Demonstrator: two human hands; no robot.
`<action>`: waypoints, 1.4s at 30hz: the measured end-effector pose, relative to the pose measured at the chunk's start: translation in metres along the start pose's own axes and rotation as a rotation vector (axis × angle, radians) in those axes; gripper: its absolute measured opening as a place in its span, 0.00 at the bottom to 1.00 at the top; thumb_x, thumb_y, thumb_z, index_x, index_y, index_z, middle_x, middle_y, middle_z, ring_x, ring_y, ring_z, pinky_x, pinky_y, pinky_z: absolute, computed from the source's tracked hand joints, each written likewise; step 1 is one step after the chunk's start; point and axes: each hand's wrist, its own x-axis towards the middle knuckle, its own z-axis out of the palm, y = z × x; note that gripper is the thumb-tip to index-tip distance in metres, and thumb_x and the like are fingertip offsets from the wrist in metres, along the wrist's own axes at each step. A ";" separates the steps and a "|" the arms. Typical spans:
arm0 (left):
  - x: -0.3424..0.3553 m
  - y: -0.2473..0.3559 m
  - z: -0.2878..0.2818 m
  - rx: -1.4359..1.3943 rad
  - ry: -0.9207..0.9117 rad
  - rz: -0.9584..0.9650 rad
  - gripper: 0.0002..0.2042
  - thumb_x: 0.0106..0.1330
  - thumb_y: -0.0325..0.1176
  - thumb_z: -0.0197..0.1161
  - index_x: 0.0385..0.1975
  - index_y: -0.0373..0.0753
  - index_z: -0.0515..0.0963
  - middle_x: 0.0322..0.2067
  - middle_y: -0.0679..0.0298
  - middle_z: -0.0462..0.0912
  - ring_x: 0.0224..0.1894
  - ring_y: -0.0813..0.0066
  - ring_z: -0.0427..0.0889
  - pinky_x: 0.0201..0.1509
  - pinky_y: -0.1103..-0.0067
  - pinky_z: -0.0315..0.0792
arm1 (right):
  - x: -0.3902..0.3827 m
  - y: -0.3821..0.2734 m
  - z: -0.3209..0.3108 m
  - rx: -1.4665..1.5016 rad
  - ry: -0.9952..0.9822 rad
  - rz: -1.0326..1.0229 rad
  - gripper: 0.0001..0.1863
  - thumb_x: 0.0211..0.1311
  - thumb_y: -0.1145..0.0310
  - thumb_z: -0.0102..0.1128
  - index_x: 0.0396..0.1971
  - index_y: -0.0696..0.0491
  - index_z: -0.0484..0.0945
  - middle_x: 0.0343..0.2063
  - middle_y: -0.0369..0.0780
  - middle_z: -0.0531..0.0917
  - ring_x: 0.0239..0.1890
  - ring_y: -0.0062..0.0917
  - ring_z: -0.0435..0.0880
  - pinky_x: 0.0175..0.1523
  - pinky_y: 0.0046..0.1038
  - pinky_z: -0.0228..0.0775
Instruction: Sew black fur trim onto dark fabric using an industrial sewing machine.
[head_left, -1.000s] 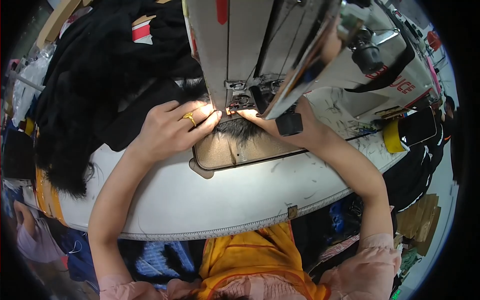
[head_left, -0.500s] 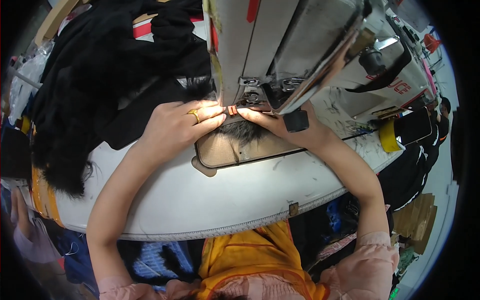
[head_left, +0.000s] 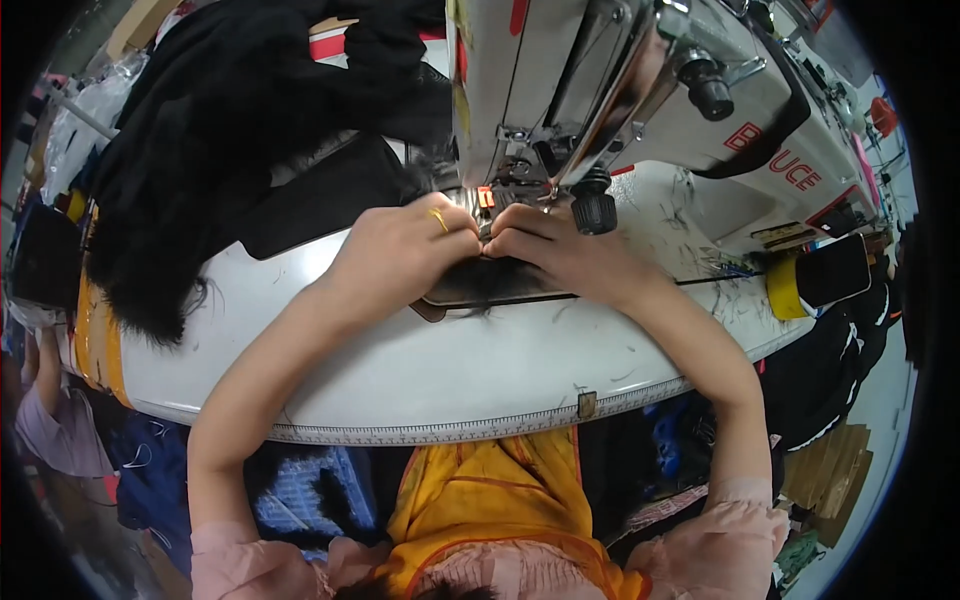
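Note:
My left hand (head_left: 395,255), with a yellow ring on one finger, is bent inward right in front of the presser foot of a white sewing machine (head_left: 490,85). Opposite it, my right hand (head_left: 580,258) has its fingers curled, and the fingertips of both hands nearly meet. Between and below them lies a piece of black furry fabric (head_left: 492,283), which both hands pinch near its edge. Its exact grip points are hidden under the fingers. Lamp light falls beside the small orange-red part (head_left: 486,197) by the needle.
A heap of black furry cloth (head_left: 170,190) covers the table's left side. Along the white table's (head_left: 340,390) front edge runs a measuring tape (head_left: 440,432). To the right are a yellow tape roll (head_left: 786,288) and a phone (head_left: 835,270). Another person's arm (head_left: 48,375) shows at far left.
Both hands have drawn together at the needle, their fingers now curled instead of laid flat. The furry fabric is bunched between them. The whole view has shifted slightly.

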 end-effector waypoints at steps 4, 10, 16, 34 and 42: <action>-0.002 -0.019 0.000 0.321 0.098 0.249 0.13 0.48 0.28 0.58 0.35 0.41 0.78 0.35 0.67 0.79 0.37 0.73 0.81 0.30 0.83 0.75 | -0.007 0.018 -0.006 0.159 0.013 0.096 0.12 0.53 0.69 0.59 0.39 0.46 0.78 0.38 0.29 0.80 0.39 0.24 0.81 0.46 0.23 0.72; -0.005 -0.027 0.001 0.370 0.082 0.329 0.16 0.51 0.29 0.57 0.41 0.44 0.77 0.41 0.72 0.78 0.41 0.80 0.78 0.30 0.86 0.74 | -0.006 0.019 -0.010 0.061 0.013 -0.049 0.08 0.55 0.66 0.62 0.35 0.50 0.82 0.36 0.38 0.84 0.35 0.23 0.83 0.42 0.22 0.75; -0.004 -0.041 -0.006 0.282 0.005 0.224 0.17 0.52 0.28 0.56 0.43 0.48 0.78 0.41 0.74 0.80 0.42 0.79 0.79 0.31 0.85 0.76 | -0.003 0.014 -0.001 -0.046 0.093 0.047 0.07 0.53 0.65 0.65 0.30 0.52 0.84 0.25 0.37 0.84 0.26 0.22 0.83 0.31 0.23 0.74; -0.006 -0.037 -0.004 0.225 0.009 0.184 0.16 0.52 0.28 0.55 0.43 0.47 0.77 0.44 0.73 0.79 0.46 0.79 0.78 0.35 0.84 0.76 | -0.008 0.007 0.011 -0.182 0.216 0.012 0.15 0.43 0.70 0.59 0.35 0.44 0.78 0.34 0.27 0.80 0.32 0.15 0.78 0.32 0.19 0.69; -0.007 -0.034 0.001 0.234 0.155 0.200 0.16 0.47 0.28 0.58 0.38 0.47 0.80 0.33 0.73 0.78 0.35 0.77 0.79 0.27 0.84 0.73 | 0.001 -0.002 -0.007 0.293 0.094 0.386 0.09 0.55 0.64 0.62 0.35 0.50 0.83 0.29 0.39 0.84 0.32 0.24 0.84 0.37 0.23 0.74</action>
